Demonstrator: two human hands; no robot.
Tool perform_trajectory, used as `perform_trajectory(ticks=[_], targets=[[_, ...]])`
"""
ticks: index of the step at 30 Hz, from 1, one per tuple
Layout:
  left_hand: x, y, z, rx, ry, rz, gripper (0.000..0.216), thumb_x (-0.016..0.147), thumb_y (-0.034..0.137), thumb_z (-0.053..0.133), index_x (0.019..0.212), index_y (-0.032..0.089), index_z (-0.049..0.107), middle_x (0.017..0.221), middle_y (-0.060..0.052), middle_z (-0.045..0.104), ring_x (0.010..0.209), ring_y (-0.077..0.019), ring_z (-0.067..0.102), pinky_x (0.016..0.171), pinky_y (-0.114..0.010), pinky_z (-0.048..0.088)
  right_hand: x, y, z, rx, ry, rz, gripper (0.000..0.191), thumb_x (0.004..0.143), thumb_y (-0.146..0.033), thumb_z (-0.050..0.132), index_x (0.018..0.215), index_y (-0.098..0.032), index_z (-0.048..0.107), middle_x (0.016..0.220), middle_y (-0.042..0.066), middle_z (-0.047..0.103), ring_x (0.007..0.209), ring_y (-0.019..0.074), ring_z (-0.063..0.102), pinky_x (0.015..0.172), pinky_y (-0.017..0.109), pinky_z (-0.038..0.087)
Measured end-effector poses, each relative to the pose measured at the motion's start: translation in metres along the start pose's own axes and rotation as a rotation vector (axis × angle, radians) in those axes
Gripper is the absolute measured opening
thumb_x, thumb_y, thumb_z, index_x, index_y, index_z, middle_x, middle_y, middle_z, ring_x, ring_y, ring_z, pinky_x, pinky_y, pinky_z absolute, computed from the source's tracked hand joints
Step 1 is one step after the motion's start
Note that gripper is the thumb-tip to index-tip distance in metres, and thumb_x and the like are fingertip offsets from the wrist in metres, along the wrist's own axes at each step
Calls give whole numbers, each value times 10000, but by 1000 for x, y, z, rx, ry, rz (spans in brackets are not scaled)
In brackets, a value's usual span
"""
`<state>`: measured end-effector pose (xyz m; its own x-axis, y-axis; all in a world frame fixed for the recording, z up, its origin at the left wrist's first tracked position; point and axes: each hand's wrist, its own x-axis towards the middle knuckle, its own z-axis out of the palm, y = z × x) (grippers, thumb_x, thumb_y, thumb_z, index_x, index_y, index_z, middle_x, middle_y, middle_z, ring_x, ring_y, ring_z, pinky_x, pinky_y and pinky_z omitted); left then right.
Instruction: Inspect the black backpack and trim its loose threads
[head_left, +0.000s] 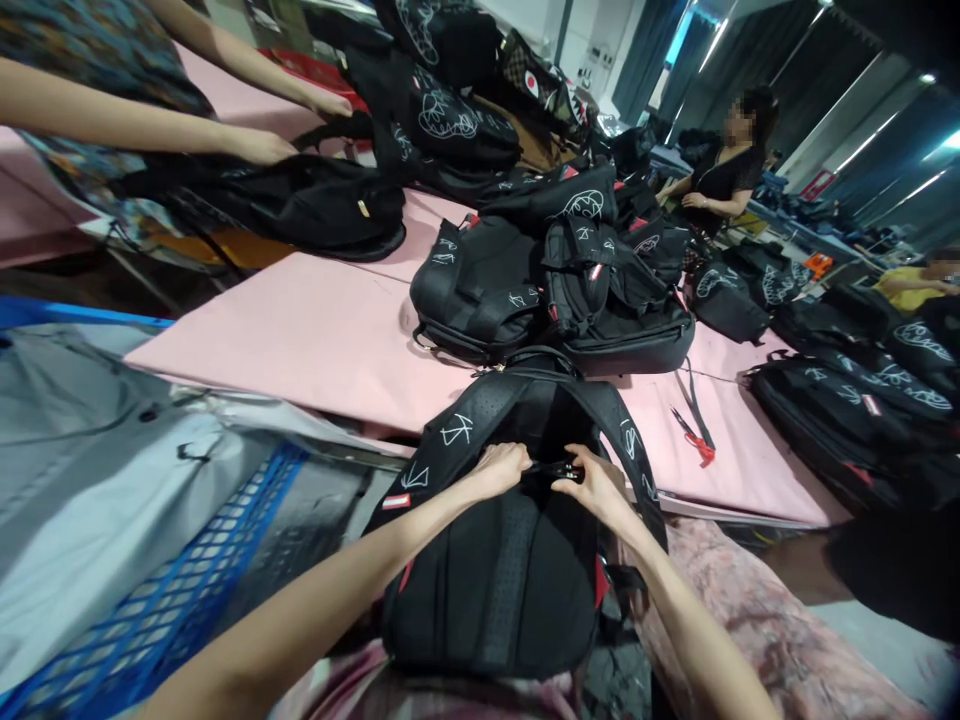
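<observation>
Head view: left hand (499, 468) and right hand (592, 485) pinch the chest-strap buckle (555, 470) together, steadying the black fabric backpack (510, 540) upright on the lap.

Illumination is uneven. Cool white strip lights (885, 125) on the ceiling at upper right burn out to pure white, with glare streaks along the dark panels beside them. The pink-covered desk (315, 330) is evenly and moderately lit, with soft shadows only under the bags. The black fabric backpack with white markings (502, 560) in the foreground loses most surface detail to underexposure; only its white print and mesh texture register. Strong wide-angle distortion bends the desk edges and stretches the forearms at the lower corners. The blue plastic mesh crate (172, 590) at lower left is smeared. The far background is soft and dim.
</observation>
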<state>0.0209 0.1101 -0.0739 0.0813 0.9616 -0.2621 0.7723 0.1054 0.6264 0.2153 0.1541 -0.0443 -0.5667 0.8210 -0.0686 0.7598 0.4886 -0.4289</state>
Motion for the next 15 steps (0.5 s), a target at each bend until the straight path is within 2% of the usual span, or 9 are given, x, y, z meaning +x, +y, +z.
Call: perform_trajectory(ticks=[2, 4, 6, 10, 15], targets=[[-5, 1, 2, 19, 39, -6, 226, 861, 216, 357, 844, 157, 575, 900, -90, 641, 834, -217, 603, 684, -289, 392, 5, -10, -6, -51, -31, 30, 395, 767, -383, 589, 1111, -198, 527, 930, 48, 659, 844, 193, 616, 692, 266, 422], [-8, 2, 3, 32, 70, -9, 221, 868, 207, 345, 838, 156, 558, 900, -89, 627, 834, -209, 598, 686, -288, 392, 11, -21, -10, -144, -47, 37, 247, 822, -359, 526, 1000, -195, 574, 896, 60, 663, 833, 200, 615, 695, 276, 412], [-8, 1, 5, 40, 87, -7, 219, 870, 202, 340, 823, 159, 549, 887, -85, 618, 821, -206, 598, 678, -289, 392, 17, -32, -12, -223, -65, 37, 179, 840, -337, 502, 889, -198, 604, 852, 66, 667, 812, 205, 615, 690, 280, 396], [-7, -2, 8, 41, 107, -2, 206, 865, 198, 348, 814, 167, 545, 877, -73, 611, 811, -197, 597, 670, -285, 392, 29, -45, -15, -275, -145, 5, 210, 838, -341, 499, 756, -194, 625, 742, 73, 671, 737, 198, 620, 646, 273, 365], [-6, -3, 9, 40, 111, -1, 207, 864, 193, 347, 821, 165, 548, 869, -74, 608, 792, -197, 599, 656, -288, 391, 33, -47, -15, -316, -199, -15, 204, 809, -320, 528, 680, -195, 626, 662, 64, 662, 665, 188, 616, 575, 264, 328]])
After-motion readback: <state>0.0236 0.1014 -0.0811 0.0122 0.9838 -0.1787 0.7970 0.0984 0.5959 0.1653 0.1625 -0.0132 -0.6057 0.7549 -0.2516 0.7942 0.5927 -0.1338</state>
